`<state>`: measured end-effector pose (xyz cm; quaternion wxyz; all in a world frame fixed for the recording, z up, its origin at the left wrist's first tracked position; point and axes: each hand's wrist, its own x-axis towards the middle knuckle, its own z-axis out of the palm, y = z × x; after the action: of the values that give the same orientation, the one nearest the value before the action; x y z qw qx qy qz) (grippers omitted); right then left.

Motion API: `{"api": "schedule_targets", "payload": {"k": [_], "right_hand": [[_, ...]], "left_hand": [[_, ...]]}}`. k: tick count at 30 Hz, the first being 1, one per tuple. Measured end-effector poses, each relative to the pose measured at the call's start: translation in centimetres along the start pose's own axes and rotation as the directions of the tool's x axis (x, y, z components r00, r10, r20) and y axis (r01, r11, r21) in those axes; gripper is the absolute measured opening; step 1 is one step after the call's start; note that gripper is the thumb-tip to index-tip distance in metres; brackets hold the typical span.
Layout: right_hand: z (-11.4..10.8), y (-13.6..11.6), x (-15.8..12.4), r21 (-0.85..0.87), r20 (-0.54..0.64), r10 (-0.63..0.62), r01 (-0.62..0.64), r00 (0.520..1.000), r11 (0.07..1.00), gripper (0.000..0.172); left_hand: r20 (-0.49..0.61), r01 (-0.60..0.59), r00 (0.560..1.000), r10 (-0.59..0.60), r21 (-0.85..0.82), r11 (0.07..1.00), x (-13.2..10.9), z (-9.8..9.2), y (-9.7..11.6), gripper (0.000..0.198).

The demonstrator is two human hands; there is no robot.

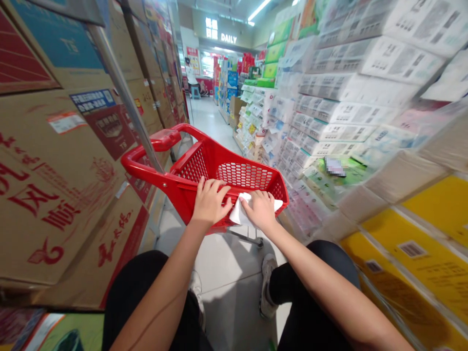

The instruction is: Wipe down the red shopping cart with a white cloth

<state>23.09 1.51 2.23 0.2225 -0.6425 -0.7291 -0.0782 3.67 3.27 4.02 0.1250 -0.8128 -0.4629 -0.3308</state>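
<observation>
A red plastic shopping cart [243, 175] with a perforated basket stands right in front of my knees. My left hand [211, 201] lies on the near side of its basket, fingers spread and reaching over the rim. To its right, my right hand [260, 208] presses a white cloth [239, 213] against the same rim, its fingers bent over the edge. Whether the cloth is paper or fabric I cannot tell. The inside of the basket shows only in part.
Stacked cardboard boxes [66, 195] line the left side, near a metal pole [120, 87]. Wrapped paper packs [329, 117] and yellow packages [413, 248] rise on the right. Down the tiled aisle [206, 122], a person [190, 73] is by a blue stool [195, 91].
</observation>
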Motion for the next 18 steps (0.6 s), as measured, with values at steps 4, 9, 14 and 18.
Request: {"api": "schedule_targets", "payload": {"k": [4,9,14,18], "right_hand": [[0.2,-0.7,0.2,-0.06,0.02,0.01,-0.009,1.0,0.998,0.056],[0.4,-0.9,0.4,-0.096,-0.013,-0.012,0.011,1.0,0.995,0.039],[-0.5,1.0,0.3,-0.034,0.039,-0.068,0.069,0.997,0.997,0.028],[-1.5,4.1,0.1,0.025,0.118,-0.048,0.045,0.992,0.999,0.032]], "left_hand": [[0.136,-0.11,0.984,0.115,-0.047,0.993,0.1,1.4,1.2,0.033],[0.211,-0.173,0.961,0.181,-0.054,0.983,0.0,1.1,0.7,0.044],[0.223,-0.104,0.967,0.125,-0.103,0.989,0.2,0.6,1.1,0.039],[0.149,0.004,0.989,0.009,-0.091,0.996,0.3,0.7,1.9,0.02]]}}
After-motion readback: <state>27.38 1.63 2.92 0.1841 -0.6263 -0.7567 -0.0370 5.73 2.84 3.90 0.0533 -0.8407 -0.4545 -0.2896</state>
